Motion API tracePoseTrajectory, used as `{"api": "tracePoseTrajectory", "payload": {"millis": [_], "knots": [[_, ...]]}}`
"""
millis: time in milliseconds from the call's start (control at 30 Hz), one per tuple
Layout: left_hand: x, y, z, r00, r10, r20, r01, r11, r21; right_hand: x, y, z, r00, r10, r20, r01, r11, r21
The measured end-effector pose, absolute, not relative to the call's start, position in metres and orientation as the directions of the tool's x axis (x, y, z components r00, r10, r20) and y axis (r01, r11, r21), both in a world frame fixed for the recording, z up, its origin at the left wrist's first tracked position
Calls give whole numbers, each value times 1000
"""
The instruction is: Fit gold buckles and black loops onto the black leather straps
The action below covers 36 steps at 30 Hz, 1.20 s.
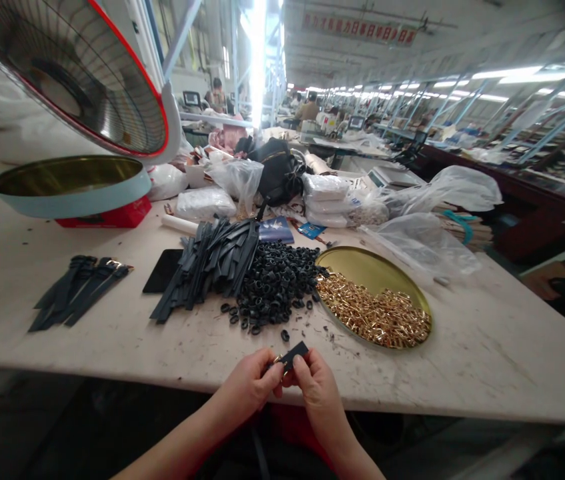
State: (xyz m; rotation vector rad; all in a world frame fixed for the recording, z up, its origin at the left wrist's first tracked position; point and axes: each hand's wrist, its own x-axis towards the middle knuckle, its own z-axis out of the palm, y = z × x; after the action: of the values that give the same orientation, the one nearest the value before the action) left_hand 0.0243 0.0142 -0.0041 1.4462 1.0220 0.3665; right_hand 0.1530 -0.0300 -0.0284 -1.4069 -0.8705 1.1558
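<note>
At the table's front edge, my left hand point(255, 375) and my right hand point(315, 379) both grip a dark strap point(294, 355) between thumbs and fingers. A gold buckle point(278, 360) shows at the left fingertips, by the strap; whether it is fully threaded I cannot tell. Part of the strap hangs below my hands. Just beyond lies a heap of small black loops point(275, 283), with a pile of dark straps point(212, 263) to its left. A round gold-coloured tray point(387, 263) on the right holds many gold buckles point(372, 310).
Several straps with buckles point(79, 293) lie at the left, near a black flat object point(162, 270). A heater point(87, 80) with a red rim leans over a round tin point(69, 200). Plastic bags point(427, 243) and a black bag point(277, 170) line the back. People work farther off.
</note>
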Motion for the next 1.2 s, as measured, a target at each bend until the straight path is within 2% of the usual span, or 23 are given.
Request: {"api": "tracePoseTrajectory", "payload": {"millis": [133, 233, 300, 433, 533, 633, 667, 733, 833, 900, 1033, 1100, 1167, 1200], "knots": [[23, 9, -6, 549, 769, -328, 389, 113, 914, 152, -37, -28, 284, 955, -80, 82, -108, -991], [22, 3, -4, 506, 824, -253, 431, 13, 902, 154, -40, -30, 292, 956, -23, 172, -77, -982], [20, 0, 0, 519, 821, -238, 437, -16, 899, 157, -42, -31, 250, 967, -54, 146, -93, -985], [14, -3, 3, 583, 750, -312, 442, 29, 896, 157, -45, -27, 116, 983, -145, 35, -150, -988], [12, 2, -1, 538, 771, -341, 456, 74, 887, 155, -45, -23, 68, 990, -124, 0, -124, -992], [11, 11, -4, 520, 772, -366, 411, 150, 899, 161, -34, -25, -38, 995, -91, 37, -89, -995], [11, 15, -4, 536, 765, -357, 396, 145, 907, 166, -27, -27, -76, 992, -97, 71, -91, -993], [11, 22, -6, 567, 758, -324, 402, 89, 911, 178, -9, -34, -65, 992, -110, 257, -90, -962], [10, 34, -13, 518, 797, -309, 496, 14, 868, 190, 20, -45, 89, 995, -46, 589, -90, -803], [11, 41, -22, 479, 813, -330, 534, 29, 845, 190, 33, -51, 112, 994, -17, 674, -89, -733], [13, 48, -39, 471, 764, -441, 531, 153, 834, 178, 39, -56, 77, 997, -27, 710, -74, -700], [13, 49, -42, 465, 763, -449, 517, 177, 837, 175, 36, -56, 80, 996, -27, 695, -75, -715], [14, 48, -40, 464, 778, -424, 504, 161, 848, 176, 32, -54, 114, 991, -75, 592, -129, -796], [14, 47, -38, 464, 787, -406, 497, 148, 855, 178, 30, -53, 122, 984, -130, 484, -173, -858]]}}
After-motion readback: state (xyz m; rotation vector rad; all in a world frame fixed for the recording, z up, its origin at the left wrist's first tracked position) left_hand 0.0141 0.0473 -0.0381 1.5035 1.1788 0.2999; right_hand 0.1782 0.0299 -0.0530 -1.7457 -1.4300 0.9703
